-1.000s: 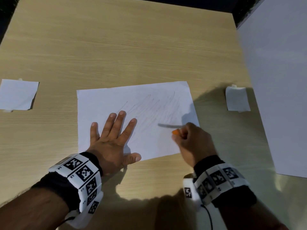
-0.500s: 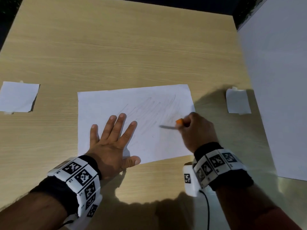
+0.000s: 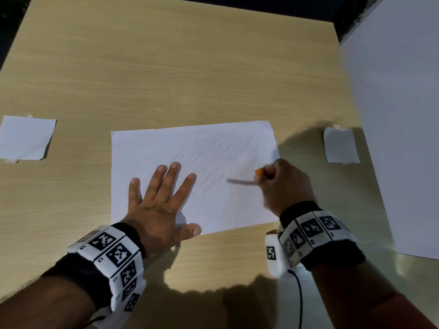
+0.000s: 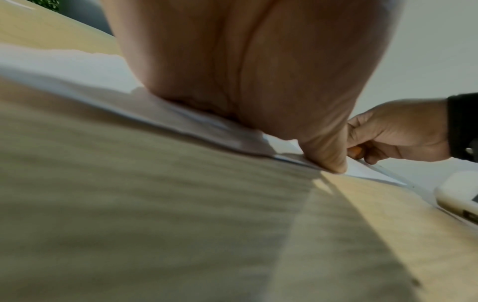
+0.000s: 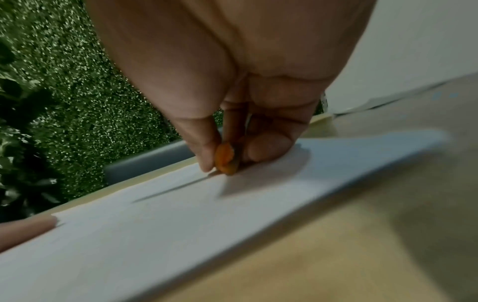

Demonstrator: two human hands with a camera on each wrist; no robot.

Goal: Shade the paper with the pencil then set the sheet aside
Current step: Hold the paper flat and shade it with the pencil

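Head view shows the left hand (image 3: pixel 156 210) nearest, fingers spread flat on the white sheet of paper (image 3: pixel 147 150) on the pale wooden table (image 3: pixel 178 67), while the right hand (image 3: pixel 282 184) clenches a blurred orange pencil (image 3: pixel 260 172) over faint grey shading (image 3: pixel 213 162) beyond

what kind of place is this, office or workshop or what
Probably an indoor desk set up for recording, not a workshop: a pale wood-grain table, a large white board along its right side, and leafy green wall covering behind. Nothing settles whether it is an office.
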